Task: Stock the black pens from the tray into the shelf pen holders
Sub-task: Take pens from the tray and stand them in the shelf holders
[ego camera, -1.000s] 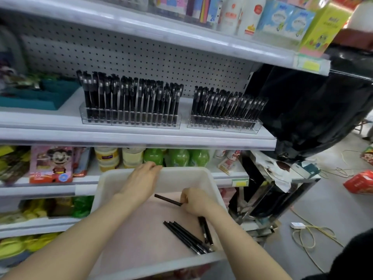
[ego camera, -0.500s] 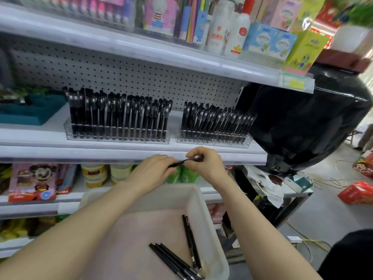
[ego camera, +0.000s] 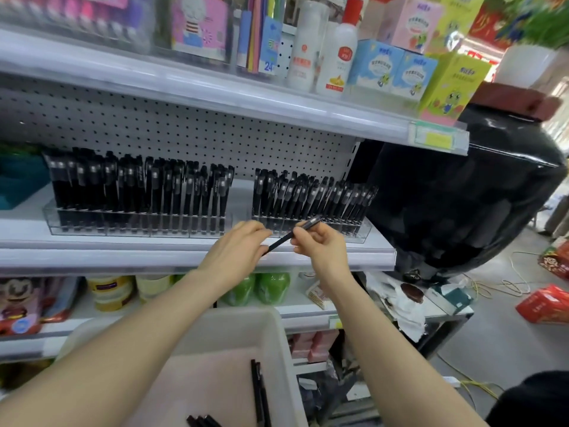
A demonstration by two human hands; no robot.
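Right now the black pen (ego camera: 292, 234) is in the air in front of the middle shelf (ego camera: 123, 254), held between both hands just before the right pen holder (ego camera: 354, 232). Its long axis runs on a diagonal. The capped end points up and to the right, toward the holder, and the other end slopes down and to the left.

The right hand (ego camera: 320, 245) pinches the pen near the upper end with thumb and curled fingers. The left hand (ego camera: 237, 251) has its fingertips curled round the lower end.

Both clear holders stand on the shelf, with a bare strip between them. The left pen holder (ego camera: 138, 224) is packed with upright pens. The pens in the right one lean to the right, and blur probably hides any free slot.

Below, the white tray (ego camera: 277, 328) carries loose pens (ego camera: 258, 392), lying lengthwise or cut off by the bottom edge. A glossy black wrapped bulk (ego camera: 462, 195) crowds the shelf's right end. The shelf above overhangs the holders, with open room between it and the pen tops.
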